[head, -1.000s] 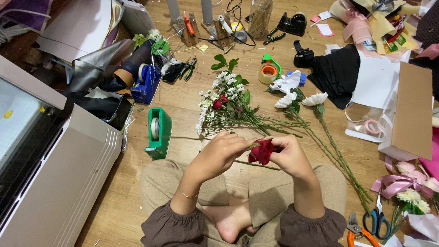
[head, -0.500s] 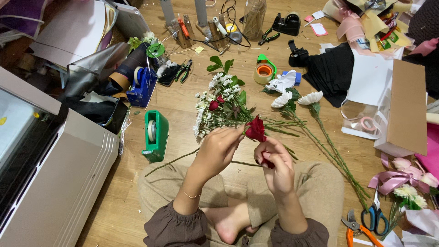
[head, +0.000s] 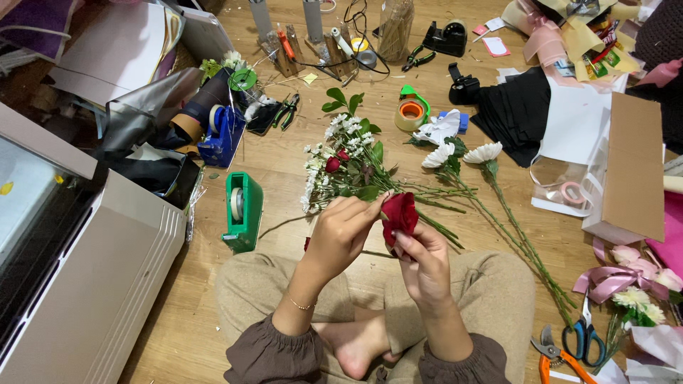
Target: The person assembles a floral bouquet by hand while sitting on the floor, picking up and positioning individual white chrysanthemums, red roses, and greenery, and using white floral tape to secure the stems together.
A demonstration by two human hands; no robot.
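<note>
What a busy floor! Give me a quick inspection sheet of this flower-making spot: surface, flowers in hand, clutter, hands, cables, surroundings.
Surface: wooden floor, with the person sitting cross-legged on it.
Job's things: red rose, held between both hands; loose flowers and long-stemmed white flowers lie on the floor beyond it.
Clutter: green tape dispenser, blue tape dispenser, black tape dispenser, blue-handled scissors, orange-handled cutters, pink ribbon, cardboard box, paper scraps.
Hands: left hand pinches the rose's petals; right hand grips it from below.
Cables: black cable at the far edge.
Surroundings: white appliance on the left.
</note>
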